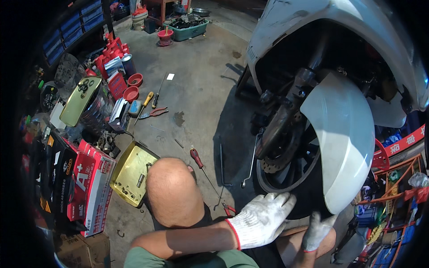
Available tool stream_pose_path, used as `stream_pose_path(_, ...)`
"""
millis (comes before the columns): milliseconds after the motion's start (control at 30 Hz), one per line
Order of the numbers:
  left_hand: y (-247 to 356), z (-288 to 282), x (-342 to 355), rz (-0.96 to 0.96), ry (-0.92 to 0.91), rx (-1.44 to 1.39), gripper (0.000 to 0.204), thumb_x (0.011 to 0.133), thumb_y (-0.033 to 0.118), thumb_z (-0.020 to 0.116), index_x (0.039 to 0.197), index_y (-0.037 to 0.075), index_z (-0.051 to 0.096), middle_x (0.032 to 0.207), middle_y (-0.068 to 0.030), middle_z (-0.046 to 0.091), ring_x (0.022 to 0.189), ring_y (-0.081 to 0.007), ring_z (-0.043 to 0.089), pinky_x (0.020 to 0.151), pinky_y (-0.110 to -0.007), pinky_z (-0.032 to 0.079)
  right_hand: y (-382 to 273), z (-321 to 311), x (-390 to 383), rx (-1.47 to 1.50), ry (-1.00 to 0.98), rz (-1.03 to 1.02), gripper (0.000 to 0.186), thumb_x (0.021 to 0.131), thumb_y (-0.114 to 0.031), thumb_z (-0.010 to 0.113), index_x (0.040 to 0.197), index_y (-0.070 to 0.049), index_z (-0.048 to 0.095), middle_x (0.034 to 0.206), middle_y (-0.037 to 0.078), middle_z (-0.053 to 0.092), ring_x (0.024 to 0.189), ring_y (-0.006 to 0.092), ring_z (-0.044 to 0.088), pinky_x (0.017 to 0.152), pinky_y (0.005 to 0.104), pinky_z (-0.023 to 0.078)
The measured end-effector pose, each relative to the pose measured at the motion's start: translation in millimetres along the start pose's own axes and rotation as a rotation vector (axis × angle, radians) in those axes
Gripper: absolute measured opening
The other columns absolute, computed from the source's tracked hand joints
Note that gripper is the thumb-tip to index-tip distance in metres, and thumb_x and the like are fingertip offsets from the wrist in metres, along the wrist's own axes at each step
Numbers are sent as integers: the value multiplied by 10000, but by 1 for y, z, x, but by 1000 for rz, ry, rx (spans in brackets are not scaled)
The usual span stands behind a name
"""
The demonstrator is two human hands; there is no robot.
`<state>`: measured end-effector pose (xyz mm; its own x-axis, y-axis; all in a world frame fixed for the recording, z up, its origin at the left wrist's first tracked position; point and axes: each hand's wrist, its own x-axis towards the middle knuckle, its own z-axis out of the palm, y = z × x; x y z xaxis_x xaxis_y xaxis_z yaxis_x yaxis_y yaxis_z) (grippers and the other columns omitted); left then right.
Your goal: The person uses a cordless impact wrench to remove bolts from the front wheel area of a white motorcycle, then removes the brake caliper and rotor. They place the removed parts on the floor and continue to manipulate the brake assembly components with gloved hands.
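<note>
A scooter's front wheel (288, 182), with a black tyre and a brake disc, sits under a pale fender (342, 134). My left hand (263, 219), in a white knit glove with a red cuff, lies on the tyre with fingers stretched out. Below the fender's tip, my right hand (317, 231), also gloved, touches the tyre's edge, thumb and fingers apart; some fingers are hidden. A long metal wrench (251, 161) stands tilted by the axle. Red-handled pliers (229, 210) lie just left of my left hand, partly covered, beside a red-handled screwdriver (201, 164).
Left of my knee stands a gold-coloured tray (117, 178) with small parts. Boxes (94, 192) line the left side. Farther off lie pliers (154, 112) and a yellow-handled screwdriver (146, 100), near red bowls (131, 93). An orange rack (393, 196) with goods stands at right.
</note>
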<state>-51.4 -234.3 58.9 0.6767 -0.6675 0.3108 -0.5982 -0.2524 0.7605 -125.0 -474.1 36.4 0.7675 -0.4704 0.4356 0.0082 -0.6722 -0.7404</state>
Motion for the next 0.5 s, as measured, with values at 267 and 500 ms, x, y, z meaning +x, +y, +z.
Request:
stream_pose_path(267, -88, -185, 77, -159, -17, 301, 533, 940, 324, 652, 1361, 0, 599, 1251, -251, 659, 1150, -371, 657, 1009, -442, 528, 61, 16, -11, -326, 187, -12, 424, 987, -208, 622, 1293, 82, 579, 1217, 214, 640, 1063, 342, 610, 916, 413, 517)
stream_pose_path(500, -260, -211, 205, -473, -385, 570, 386, 892, 269, 602, 1130, -4, 736, 1127, -284, 704, 1029, -405, 698, 895, -479, 539, 9, 23, 18, -434, 138, 108, 390, 979, -246, 585, 1157, 85, 686, 1068, 206, 733, 942, 330, 707, 807, 380, 567)
